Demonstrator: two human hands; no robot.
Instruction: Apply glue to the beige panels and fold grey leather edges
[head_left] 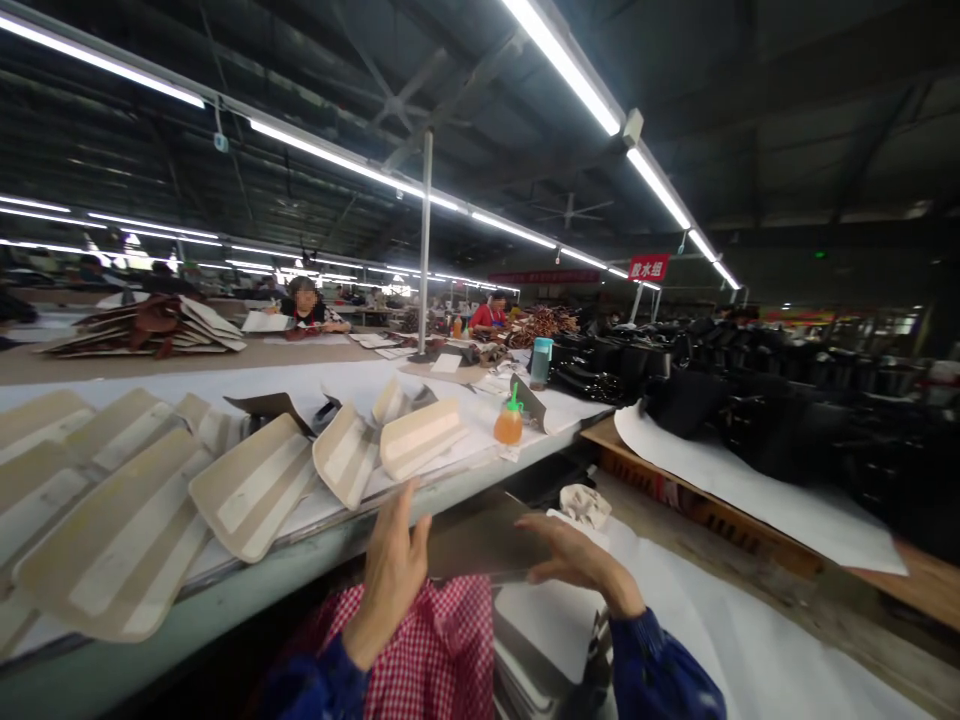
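Between my two hands, above my lap, is a dark brown flat panel [480, 538], perhaps leather. My left hand [397, 560] is at its left end, with the thumb against the near side. My right hand [574, 555] grips the right end, fingers over the top edge. To the left on the white-covered table lie several curved beige panels [255, 485] with pale strips down their middles. Beneath my right forearm is a stack of pale-faced pieces [544, 625].
A squeeze bottle [508, 425] with amber liquid and a green nozzle stands near the table's edge. Behind it is a teal-lidded cup [541, 360]. Crumpled cloth [585, 505] lies right of my hands. Black glossy pieces [720, 400] are heaped at right. Co-workers sit farther back.
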